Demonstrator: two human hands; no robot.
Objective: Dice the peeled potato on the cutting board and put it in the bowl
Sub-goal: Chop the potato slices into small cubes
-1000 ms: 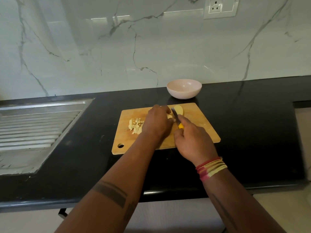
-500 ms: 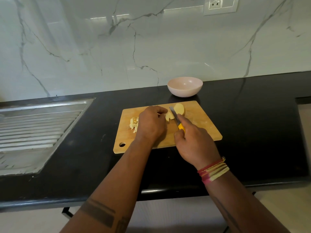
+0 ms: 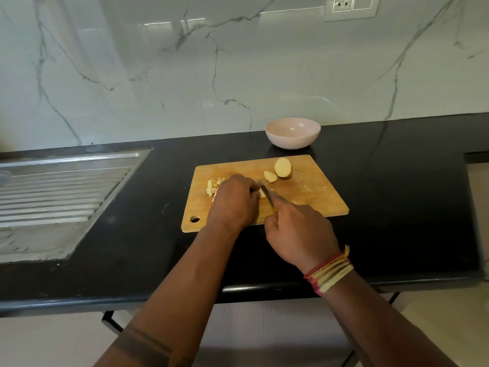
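Note:
A wooden cutting board (image 3: 312, 192) lies on the black counter. At its far side stand a large potato piece (image 3: 283, 167) and a smaller slice (image 3: 270, 176). A heap of diced potato (image 3: 213, 186) lies at the board's left, partly behind my left hand (image 3: 234, 201). That hand presses down on a pale potato piece that barely shows at its fingertips. My right hand (image 3: 299, 231) grips a yellow-handled knife (image 3: 265, 191), whose blade rests against the held piece. The pink bowl (image 3: 293, 132) stands beyond the board and looks empty.
A steel sink drainboard (image 3: 60, 186) is set into the counter at the left. The marble wall with a socket (image 3: 350, 6) rises behind. The counter's front edge (image 3: 264, 288) runs under my forearms, and a step in the counter sits at the far right.
Both hands have drawn back toward me and to the left on the board, away from the large potato piece and slice, which now stand uncovered. The knife blade sits by my left fingertips.

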